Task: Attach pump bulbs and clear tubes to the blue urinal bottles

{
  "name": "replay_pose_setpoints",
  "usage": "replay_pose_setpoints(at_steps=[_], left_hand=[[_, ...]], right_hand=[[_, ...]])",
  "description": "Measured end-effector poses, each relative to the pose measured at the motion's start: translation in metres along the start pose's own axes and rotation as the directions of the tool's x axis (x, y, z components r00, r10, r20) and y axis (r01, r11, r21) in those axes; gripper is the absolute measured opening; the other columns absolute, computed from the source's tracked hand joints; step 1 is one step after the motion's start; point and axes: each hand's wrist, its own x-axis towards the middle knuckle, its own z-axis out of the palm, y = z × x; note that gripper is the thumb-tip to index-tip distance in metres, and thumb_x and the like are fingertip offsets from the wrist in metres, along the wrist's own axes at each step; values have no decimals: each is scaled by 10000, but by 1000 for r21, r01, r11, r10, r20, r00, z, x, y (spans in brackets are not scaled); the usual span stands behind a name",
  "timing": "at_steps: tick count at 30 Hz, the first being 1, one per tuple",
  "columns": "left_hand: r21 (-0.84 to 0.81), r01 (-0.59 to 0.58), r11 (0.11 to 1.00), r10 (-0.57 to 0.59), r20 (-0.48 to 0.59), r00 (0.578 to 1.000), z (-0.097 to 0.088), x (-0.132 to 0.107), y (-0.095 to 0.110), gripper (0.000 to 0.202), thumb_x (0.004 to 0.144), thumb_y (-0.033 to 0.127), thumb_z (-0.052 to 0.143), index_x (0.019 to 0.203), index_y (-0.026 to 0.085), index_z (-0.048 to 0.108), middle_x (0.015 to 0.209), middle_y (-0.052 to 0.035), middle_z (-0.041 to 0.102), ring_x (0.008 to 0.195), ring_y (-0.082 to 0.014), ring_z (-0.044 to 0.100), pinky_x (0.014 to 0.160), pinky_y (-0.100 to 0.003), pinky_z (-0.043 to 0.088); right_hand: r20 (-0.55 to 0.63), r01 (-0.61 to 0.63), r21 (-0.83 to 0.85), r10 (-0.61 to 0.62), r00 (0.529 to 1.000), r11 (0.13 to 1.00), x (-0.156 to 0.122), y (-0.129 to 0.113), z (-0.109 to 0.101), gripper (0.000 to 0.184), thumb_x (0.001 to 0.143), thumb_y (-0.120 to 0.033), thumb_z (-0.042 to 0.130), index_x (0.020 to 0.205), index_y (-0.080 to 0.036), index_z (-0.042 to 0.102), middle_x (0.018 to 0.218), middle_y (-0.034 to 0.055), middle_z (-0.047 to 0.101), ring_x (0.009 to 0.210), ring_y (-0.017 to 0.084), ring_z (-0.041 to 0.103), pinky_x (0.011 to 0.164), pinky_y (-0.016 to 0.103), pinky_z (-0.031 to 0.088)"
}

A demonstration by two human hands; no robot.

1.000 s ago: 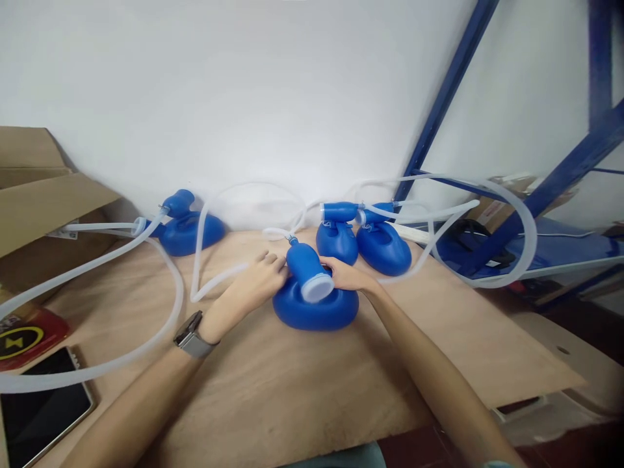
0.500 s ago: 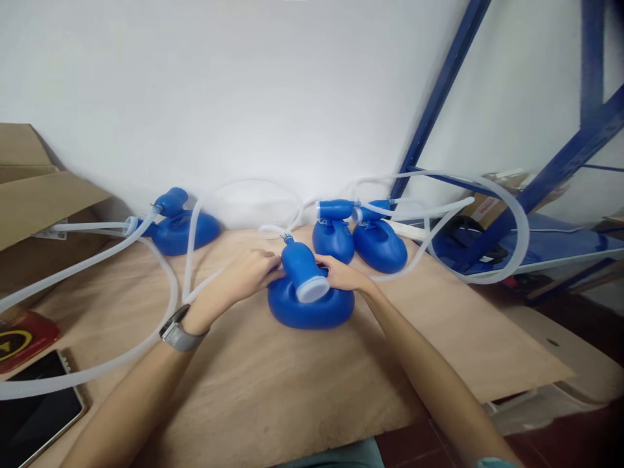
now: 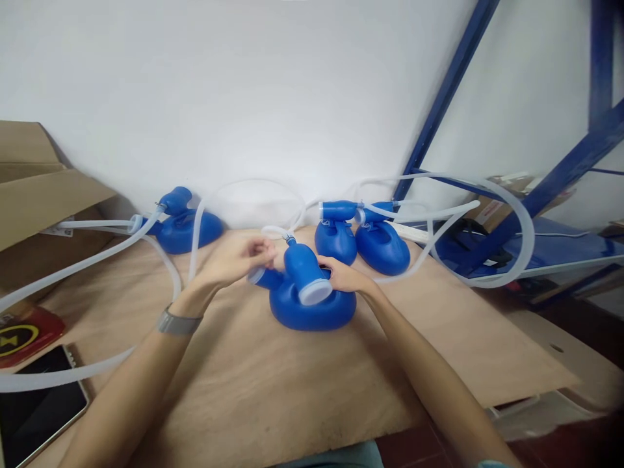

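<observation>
In front of me on the table is a blue plastic urinal bottle [image 3: 312, 315] with a looped body. A blue funnel cup [image 3: 301, 263] with a whitish rim lid lies across its top, joined to a clear hose. My right hand [image 3: 344, 274] grips the bottle's far right side; some of its fingertips are hidden behind the cup. My left hand [image 3: 238, 259] is just above the bottle's capped neck [image 3: 263, 277], fingers loosely bent, slightly blurred and apart, with nothing seen between them.
Two similar bottles [image 3: 383, 248] stand behind to the right, another [image 3: 190, 231] at the back left. Clear hoses [image 3: 524, 227] loop around both sides. A cardboard box [image 3: 49, 195], a red package [image 3: 29, 335] and a phone [image 3: 43, 403] lie left. A blue metal rack [image 3: 439, 110] rises right.
My left hand has lifted off the bottle's neck and moved slightly up and left, uncovering the capped end. My right hand keeps its grip. The view has shifted slightly.
</observation>
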Motion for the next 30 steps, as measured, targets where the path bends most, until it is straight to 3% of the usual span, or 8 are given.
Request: replay_pose_setpoints(at_steps=[3, 6, 11, 17, 19, 21, 25, 30], left_hand=[[-352, 31, 936, -97, -173, 980, 12, 2, -7, 231, 796, 347, 789, 747, 181, 637, 579, 1, 565, 525, -126, 514, 487, -234, 379], [-445, -82, 892, -122, -411, 903, 20, 5, -12, 212, 740, 266, 765, 731, 197, 565, 564, 39, 473, 497, -101, 448, 462, -218, 341], [-311, -131, 941, -92, -610, 787, -13, 14, -18, 299, 808, 287, 667, 697, 226, 396, 583, 61, 395, 481, -75, 332, 496, -216, 351], [38, 89, 995, -39, -679, 733, -52, 19, -43, 194, 825, 355, 711, 791, 209, 588, 633, 24, 545, 638, -152, 517, 615, -263, 402], [134, 181, 974, -51, -650, 758, -52, 18, -52, 205, 776, 364, 750, 789, 204, 623, 668, 5, 590, 707, -185, 565, 659, -282, 425], [207, 225, 952, -73, -562, 824, -47, 16, -58, 256, 737, 396, 785, 830, 193, 660, 750, -29, 666, 769, -216, 618, 694, -299, 461], [317, 146, 937, -43, -310, 950, -32, 15, -57, 392, 838, 532, 716, 1001, 175, 719, 1033, -95, 766, 929, -245, 686, 800, -321, 524], [448, 43, 893, 66, -224, 972, -32, 13, -36, 442, 1001, 563, 485, 963, 184, 711, 1049, -96, 745, 979, -255, 651, 857, -347, 491]], right_hand=[[19, 39, -19, -39, 999, 999, 2, 2, -2, 389, 796, -288, 788, 1173, -194, 763, 1285, 97, 759, 1205, 313, 693, 1084, 461, 521], [40, 33, -16, -32, 999, 999, 3, 3, -6, 339, 806, -292, 777, 1130, -193, 779, 1283, 85, 764, 1220, 314, 686, 1091, 447, 512], [70, -15, -33, 17, 997, 999, 7, 5, -11, 284, 797, -345, 795, 1038, -193, 791, 1140, 52, 806, 1120, 312, 717, 1033, 433, 539], [77, -66, -46, 69, 995, 997, 18, 4, -10, 359, 774, -325, 809, 1102, -180, 785, 1202, 77, 800, 1122, 324, 728, 1028, 447, 547], [89, -73, -23, 75, 993, 997, 23, 3, -11, 418, 765, -345, 825, 1147, -183, 777, 1241, 85, 792, 1169, 341, 721, 1036, 455, 550], [89, -79, -3, 79, 993, 997, 28, 4, -11, 489, 763, -376, 834, 1207, -188, 760, 1282, 93, 780, 1205, 351, 713, 1047, 464, 550], [54, -78, -8, 79, 995, 997, 37, 9, -13, 591, 751, -389, 846, 1290, -178, 725, 1338, 121, 754, 1229, 356, 703, 1060, 475, 543], [35, -74, -28, 75, 997, 997, 45, 16, -13, 485, 765, -349, 824, 1206, -157, 761, 1277, 130, 777, 1188, 363, 715, 1056, 498, 533]])
